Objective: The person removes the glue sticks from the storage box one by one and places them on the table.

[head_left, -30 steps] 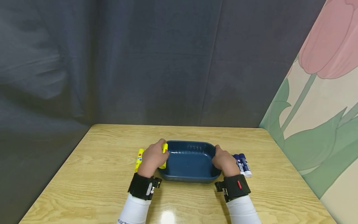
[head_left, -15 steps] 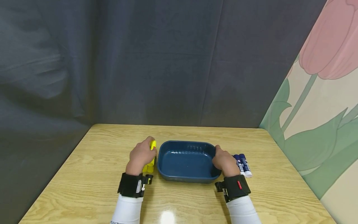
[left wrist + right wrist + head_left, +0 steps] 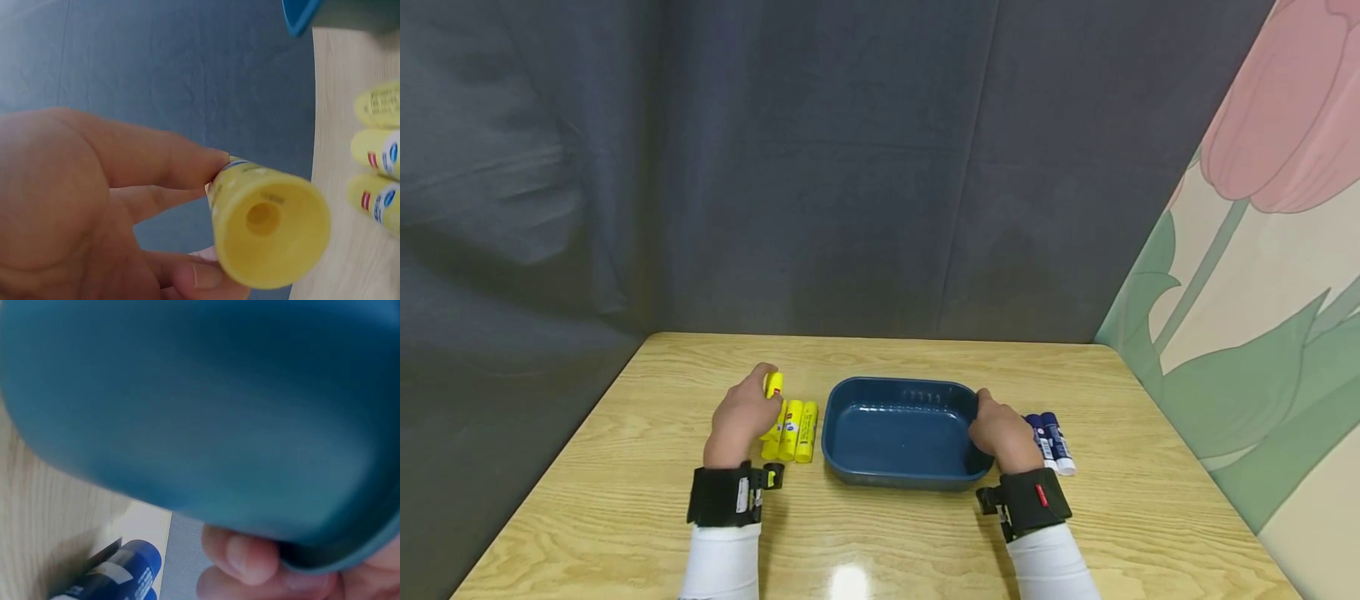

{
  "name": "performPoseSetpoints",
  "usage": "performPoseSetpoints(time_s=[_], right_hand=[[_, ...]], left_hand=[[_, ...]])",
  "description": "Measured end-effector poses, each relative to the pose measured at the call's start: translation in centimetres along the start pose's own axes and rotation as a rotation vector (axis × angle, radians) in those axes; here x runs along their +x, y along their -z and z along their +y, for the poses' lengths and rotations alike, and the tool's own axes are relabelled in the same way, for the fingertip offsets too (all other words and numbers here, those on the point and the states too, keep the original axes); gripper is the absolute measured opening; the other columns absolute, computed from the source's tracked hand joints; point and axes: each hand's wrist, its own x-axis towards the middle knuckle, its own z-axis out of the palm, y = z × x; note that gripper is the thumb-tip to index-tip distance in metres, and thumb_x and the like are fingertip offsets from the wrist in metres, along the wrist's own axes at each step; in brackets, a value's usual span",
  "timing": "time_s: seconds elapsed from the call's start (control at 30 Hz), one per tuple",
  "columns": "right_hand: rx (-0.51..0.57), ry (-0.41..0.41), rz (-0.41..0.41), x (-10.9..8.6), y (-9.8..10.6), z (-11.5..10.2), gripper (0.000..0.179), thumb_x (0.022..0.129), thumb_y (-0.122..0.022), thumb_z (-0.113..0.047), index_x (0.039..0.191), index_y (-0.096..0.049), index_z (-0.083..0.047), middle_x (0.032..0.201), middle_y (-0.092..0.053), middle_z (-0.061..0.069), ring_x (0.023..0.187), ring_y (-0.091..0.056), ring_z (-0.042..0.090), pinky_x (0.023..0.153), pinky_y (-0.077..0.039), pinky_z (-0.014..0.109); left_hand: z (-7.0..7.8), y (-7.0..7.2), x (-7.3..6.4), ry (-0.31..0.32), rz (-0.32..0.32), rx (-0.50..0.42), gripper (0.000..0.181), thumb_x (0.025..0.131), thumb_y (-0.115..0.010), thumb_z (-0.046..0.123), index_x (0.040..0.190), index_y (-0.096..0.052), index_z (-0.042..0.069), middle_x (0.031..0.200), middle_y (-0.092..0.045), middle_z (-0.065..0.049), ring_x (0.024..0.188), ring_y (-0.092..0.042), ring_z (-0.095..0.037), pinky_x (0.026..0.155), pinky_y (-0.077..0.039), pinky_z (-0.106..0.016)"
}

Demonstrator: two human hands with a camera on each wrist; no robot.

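A yellow glue stick (image 3: 774,384) is pinched between the thumb and fingers of my left hand (image 3: 741,418), its hollow round end facing the camera in the left wrist view. Just right of and below that hand, three more yellow glue sticks (image 3: 806,433) lie side by side on the table, the leftmost partly covered. A dark blue rectangular dish (image 3: 904,446) stands in the middle of the table, with bare inside walls and floor. My right hand (image 3: 1006,435) grips its right rim; in the right wrist view, fingers (image 3: 240,556) curl against the dish wall.
To the right of my right hand, dark blue glue sticks with white ends (image 3: 1057,446) lie together on the wooden table (image 3: 1150,533). A dark curtain (image 3: 880,167) hangs behind the table. A wall with a painted tulip (image 3: 1285,142) borders the right side.
My left hand has moved left with the yellow glue stick, from the dish's left rim to beyond the yellow row, uncovering most of it. My right hand and the dish have stayed put.
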Motion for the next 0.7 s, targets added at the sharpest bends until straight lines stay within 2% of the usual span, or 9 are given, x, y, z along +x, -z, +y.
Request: performPoseSetpoints(time_s=[0.3, 0.5, 0.7], right_hand=[[-0.006, 0.0, 0.006, -0.1, 0.0, -0.1, 0.06, 0.096, -0.052, -0.009, 0.151, -0.031, 0.001, 0.129, -0.056, 0.035, 0.101, -0.062, 0.039, 0.081, -0.05, 0.056], [-0.001, 0.016, 0.013, -0.2, 0.0, -0.2, 0.059, 0.096, -0.051, -0.008, 0.151, -0.031, 0.002, 0.13, -0.055, 0.035, 0.104, -0.063, 0.042, 0.079, -0.05, 0.055], [0.011, 0.008, 0.008, -0.2, 0.0, -0.3, 0.059, 0.096, -0.052, -0.008, 0.151, -0.031, 0.002, 0.131, -0.055, 0.035, 0.102, -0.063, 0.039, 0.081, -0.051, 0.056]], left_hand=[[-1.7, 0.3, 0.4, 0.058, -0.019, -0.043, 0.054, 0.099, -0.048, 0.015, 0.151, -0.036, 0.009, 0.129, -0.057, -0.026, 0.075, -0.055, -0.027, 0.06, -0.038, -0.032], [-2.5, -0.2, 1.0, 0.1, -0.048, -0.064, 0.055, 0.099, -0.048, 0.014, 0.152, -0.034, 0.008, 0.133, -0.053, -0.029, 0.09, -0.056, -0.032, 0.065, -0.04, -0.034], [-3.4, -0.8, 1.6, 0.124, -0.072, -0.049, 0.054, 0.1, -0.046, 0.014, 0.152, -0.033, 0.006, 0.139, -0.049, -0.032, 0.104, -0.054, -0.039, 0.078, -0.044, -0.045]])
